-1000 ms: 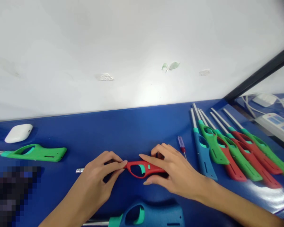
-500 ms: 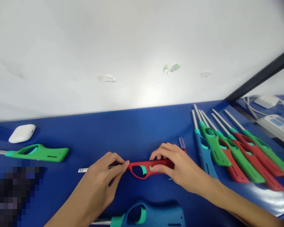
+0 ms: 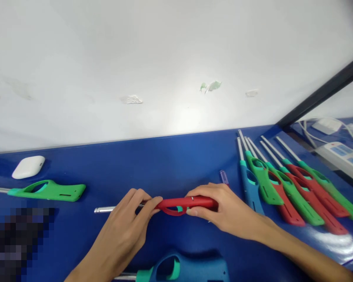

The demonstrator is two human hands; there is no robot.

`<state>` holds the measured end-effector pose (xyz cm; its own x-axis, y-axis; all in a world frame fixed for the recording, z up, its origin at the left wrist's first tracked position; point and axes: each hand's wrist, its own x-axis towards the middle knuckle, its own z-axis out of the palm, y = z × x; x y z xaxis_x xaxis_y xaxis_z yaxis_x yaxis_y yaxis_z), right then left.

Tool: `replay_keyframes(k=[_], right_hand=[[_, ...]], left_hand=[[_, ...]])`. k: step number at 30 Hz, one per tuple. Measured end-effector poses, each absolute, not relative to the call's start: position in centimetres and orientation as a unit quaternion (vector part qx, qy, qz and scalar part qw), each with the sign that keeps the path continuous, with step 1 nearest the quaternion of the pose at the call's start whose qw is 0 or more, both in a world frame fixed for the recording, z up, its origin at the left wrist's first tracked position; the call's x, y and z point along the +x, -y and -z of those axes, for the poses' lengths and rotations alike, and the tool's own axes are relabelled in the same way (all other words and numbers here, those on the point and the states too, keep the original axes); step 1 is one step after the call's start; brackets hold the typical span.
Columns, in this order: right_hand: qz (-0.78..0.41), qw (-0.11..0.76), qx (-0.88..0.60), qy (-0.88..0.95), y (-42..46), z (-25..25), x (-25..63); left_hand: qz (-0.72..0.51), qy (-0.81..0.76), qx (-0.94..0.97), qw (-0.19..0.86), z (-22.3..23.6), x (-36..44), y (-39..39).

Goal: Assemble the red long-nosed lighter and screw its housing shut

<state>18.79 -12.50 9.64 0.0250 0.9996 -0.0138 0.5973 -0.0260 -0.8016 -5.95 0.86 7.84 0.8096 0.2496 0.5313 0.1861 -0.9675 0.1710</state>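
Between my hands lies a red long-nosed lighter [image 3: 176, 202], its metal tube pointing left and its back edge turned up toward me. My left hand [image 3: 132, 223] pinches it where the tube meets the red body, hiding that joint. Fingers of my right hand [image 3: 223, 213] close around the handle end, covering part of it. A teal trigger shows a little inside the loop. Closer to me rests a blue lighter [image 3: 194, 268] with a teal trigger, cut off by the lower edge. Behind my right hand stands out the purple handle of a screwdriver [image 3: 224, 177].
Several green, red and blue lighters [image 3: 297, 184] lie fanned out on the right. A green lighter [image 3: 55, 191] and a white earbud case [image 3: 28, 167] are at left, above a blurred dark object [image 3: 17, 235]. A white power strip [image 3: 341, 152] sits beyond the black post [image 3: 317, 92].
The red lighter has been rolled about its length, so its upper edge now faces me and the trigger loop looks narrower. Both hands keep their grip on it.
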Motion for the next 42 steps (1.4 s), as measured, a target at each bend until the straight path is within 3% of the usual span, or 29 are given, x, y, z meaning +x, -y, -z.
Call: replay_keyframes(k=[3,11,19,32,38,42], right_hand=[[-0.326,0.33,-0.636,0.616,12.7,-9.3,18.8],[-0.173,0.372,-0.591,0.694,13.5,-8.3,18.2],[-0.141,0.354,-0.598,0.705,13.1,-8.1,18.9],[-0.073,0.353,-0.568,0.74,13.2,-7.4,19.1],[-0.058,0.334,-0.578,0.742,13.1,-8.0,18.8],[-0.012,0.27,-0.602,0.751,13.3,-8.7,18.3]], left_hand=[[-0.292,-0.119,0.948,0.051,-7.9,-6.0,-0.7],[-0.253,-0.124,0.958,0.049,-7.9,-5.9,-0.5],[-0.241,-0.176,0.953,0.048,-8.6,-6.7,-2.3],[-0.272,-0.118,0.949,0.107,-8.0,-5.9,-1.5],[-0.321,-0.107,0.938,0.072,-8.5,-5.8,-1.0],[-0.337,-0.101,0.934,0.058,-8.4,-5.7,-0.2]])
